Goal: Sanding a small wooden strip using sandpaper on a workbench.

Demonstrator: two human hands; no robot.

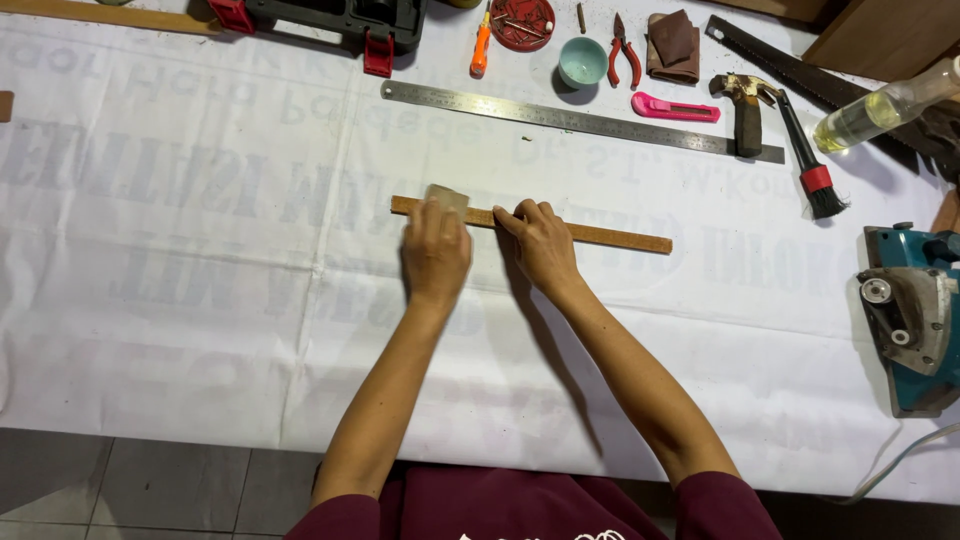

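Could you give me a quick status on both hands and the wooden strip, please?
Left hand pressing sandpaper piece onto wooden strip. Right hand steadying strip. Steel ruler lies beyond, apart.

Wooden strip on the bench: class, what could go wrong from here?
1. The wooden strip is thin and unclamped; only the right hand steadies it, so it may slide.
2. The left hand presses a small sanding piece near the strip's end; fingers might scrape the edge.

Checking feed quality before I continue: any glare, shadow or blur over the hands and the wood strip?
Head view: even, soft light; both hands sharp; faint shadows fall right of the left hand and right hand; wood strip crisp; no glare there, only a mild sheen on the steel ruler.
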